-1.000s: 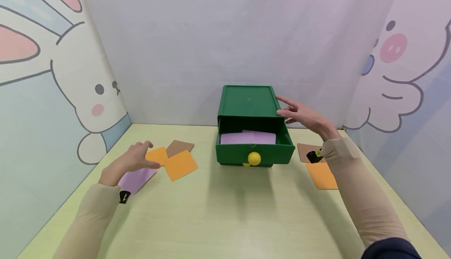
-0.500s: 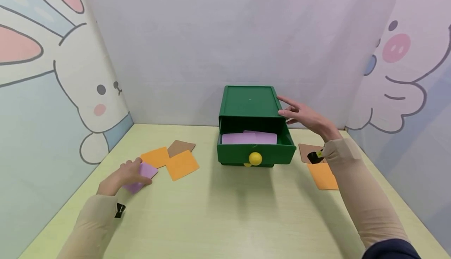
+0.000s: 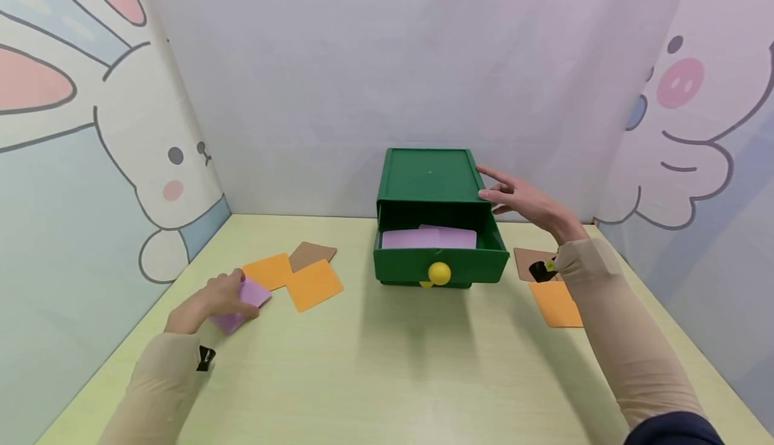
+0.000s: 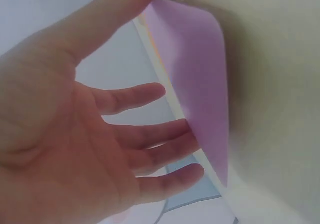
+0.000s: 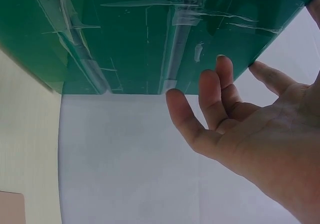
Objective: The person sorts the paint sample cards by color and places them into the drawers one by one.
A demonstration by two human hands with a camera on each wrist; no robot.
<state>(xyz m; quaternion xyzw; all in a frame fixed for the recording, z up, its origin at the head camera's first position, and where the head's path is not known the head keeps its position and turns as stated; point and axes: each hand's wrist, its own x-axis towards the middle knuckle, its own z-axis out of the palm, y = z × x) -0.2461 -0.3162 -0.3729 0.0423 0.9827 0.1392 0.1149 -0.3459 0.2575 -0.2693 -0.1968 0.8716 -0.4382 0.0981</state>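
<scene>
A purple card [image 3: 255, 290] lay left of and below the centre of the head view, partly covered by the left hand [image 3: 220, 298], which gripped it between thumb and fingers. In the left wrist view the thumb met the card's upper corner, and two fingertips reached its left edge around mid-frame. An orange card [image 3: 266, 271] lay just up and right of it, with a second orange card [image 3: 314, 285] further right and a brown card [image 3: 311, 254] behind the pair.

Right of centre stood a green box [image 3: 431, 175], its upper drawer [image 3: 396, 267] jutting out toward the lower edge of the frame. Two lilac cards [image 3: 411, 238] overlapped inside, and a yellow knob [image 3: 439, 273] sat on the drawer front. The right hand [image 3: 523, 199] was loosely spread, holding nothing, with index finger and thumb touching the box's right edge. The right wrist view showed clear strips [image 5: 175, 49] on the green surface.

At the right of the head view, another brown card [image 3: 529, 263] lay above another orange card [image 3: 553, 304], both partly hidden by the right sleeve [image 3: 617, 337]. A rabbit drawing [image 3: 151, 163] filled the upper left, a pig drawing [image 3: 695, 129] the upper right.
</scene>
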